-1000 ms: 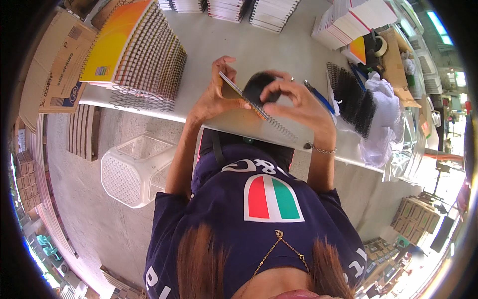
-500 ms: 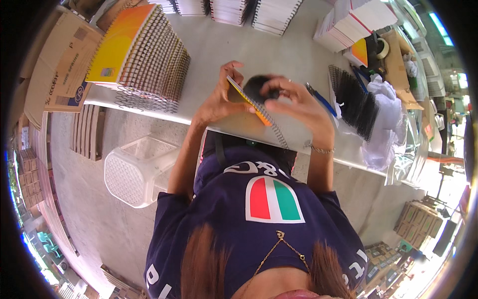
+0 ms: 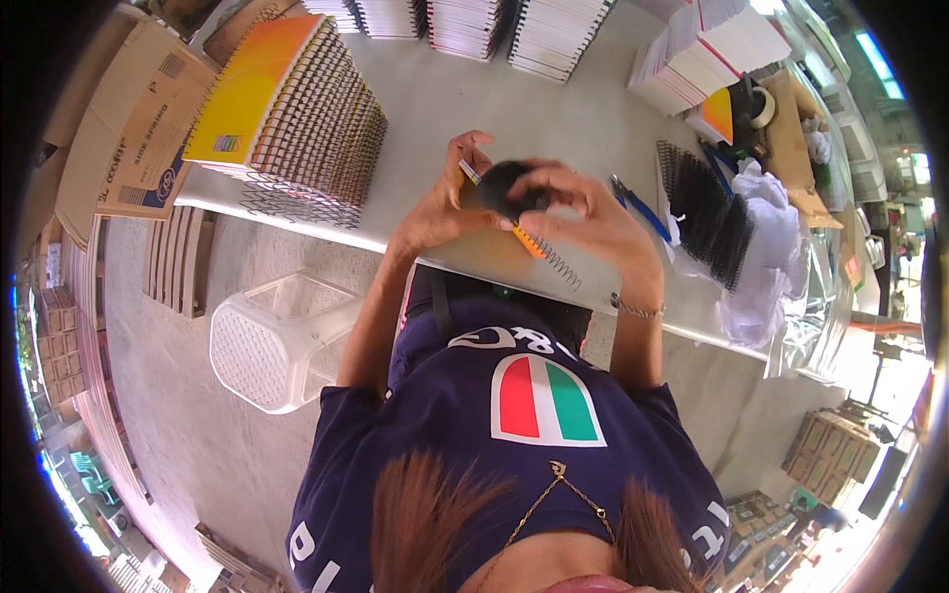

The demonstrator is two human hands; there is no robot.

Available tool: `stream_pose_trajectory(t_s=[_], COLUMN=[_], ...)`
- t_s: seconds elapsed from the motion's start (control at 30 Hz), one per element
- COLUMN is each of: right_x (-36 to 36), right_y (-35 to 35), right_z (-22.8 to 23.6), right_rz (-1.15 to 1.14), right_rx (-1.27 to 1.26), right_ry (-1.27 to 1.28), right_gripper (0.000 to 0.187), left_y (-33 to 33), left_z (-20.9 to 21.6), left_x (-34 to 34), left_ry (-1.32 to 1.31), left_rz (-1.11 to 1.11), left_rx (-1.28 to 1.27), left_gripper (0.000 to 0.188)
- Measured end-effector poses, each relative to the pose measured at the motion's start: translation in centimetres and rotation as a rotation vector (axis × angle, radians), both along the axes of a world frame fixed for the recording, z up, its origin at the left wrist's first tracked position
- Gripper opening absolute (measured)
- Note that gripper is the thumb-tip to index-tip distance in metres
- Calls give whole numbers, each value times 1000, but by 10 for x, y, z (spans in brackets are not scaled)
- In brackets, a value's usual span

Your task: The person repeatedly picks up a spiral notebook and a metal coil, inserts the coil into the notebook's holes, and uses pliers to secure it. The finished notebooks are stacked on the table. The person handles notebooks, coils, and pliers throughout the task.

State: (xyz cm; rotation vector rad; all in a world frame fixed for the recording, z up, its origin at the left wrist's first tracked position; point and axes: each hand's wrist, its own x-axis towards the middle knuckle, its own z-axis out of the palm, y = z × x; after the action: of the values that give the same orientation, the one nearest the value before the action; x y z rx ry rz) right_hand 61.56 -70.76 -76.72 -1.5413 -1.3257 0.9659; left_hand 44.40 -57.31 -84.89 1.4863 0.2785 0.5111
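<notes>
My left hand [image 3: 435, 210] grips a thin yellow-orange notebook [image 3: 529, 241], tilted and seen nearly edge-on above the table's near edge. A dark wire coil [image 3: 563, 265] runs along the notebook's edge, and its loose end sticks out past the lower corner. My right hand [image 3: 593, 212], its fingers smeared by motion, is closed round a black, round object [image 3: 502, 188] pressed close to that bound edge. The object's exact kind is too blurred to tell, and it hides the middle of the notebook. Blue-handled pliers [image 3: 645, 214] lie right of my right hand.
On the grey table [image 3: 445, 109], a stack of yellow spiral notebooks [image 3: 316, 119] stands at left, with loose coils [image 3: 297, 203] below. Black coils [image 3: 704, 212] and crumpled white plastic [image 3: 766, 237] lie right. Paper stacks [image 3: 559, 35] line the back. A white stool [image 3: 272, 341] stands at left.
The black round object in my right hand has shifted slightly toward the left and down over the notebook's edge, covering more of it. My left hand keeps its hold.
</notes>
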Motion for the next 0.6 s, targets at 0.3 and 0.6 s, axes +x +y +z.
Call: stream_pose_trajectory(t_s=[0.3,0.6], right_x=[3,45], right_y=[16,-73], right_z=[-18,-70], right_rz=[-188,-712], right_rx=[26,-260], right_ry=[-123,-855], right_gripper=[43,55], left_y=[3,-41], left_z=[-7,-11], left_x=[6,17], left_ry=[-20,-60], left_rz=[49,318], left_rx=[174,-83], left_gripper=[92,33])
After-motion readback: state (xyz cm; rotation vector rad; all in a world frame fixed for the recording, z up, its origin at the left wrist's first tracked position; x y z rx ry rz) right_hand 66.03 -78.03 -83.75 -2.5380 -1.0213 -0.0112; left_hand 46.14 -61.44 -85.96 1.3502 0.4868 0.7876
